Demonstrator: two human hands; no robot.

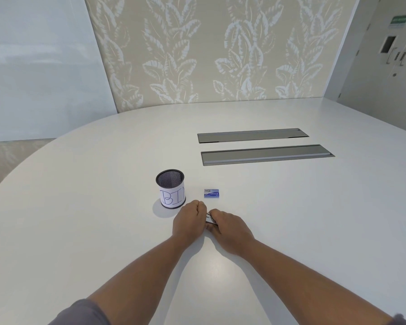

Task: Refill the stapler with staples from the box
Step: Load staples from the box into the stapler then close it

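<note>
With both hands, left hand (189,219) and right hand (230,227), clamped on the stapler (210,218), we should brace its base on the desk (103,207) and ease it open before reaching for the box (211,193).

Two bare forearms, no watch or rings visible. Left sleeve (80,313): short, grey-purple fabric, ending near the elbow. Right sleeve (402,319): a sliver at the frame edge, apparently matching.

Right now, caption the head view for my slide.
Both hands, left and right, grip the stapler near the staple box and mesh cup.
</note>
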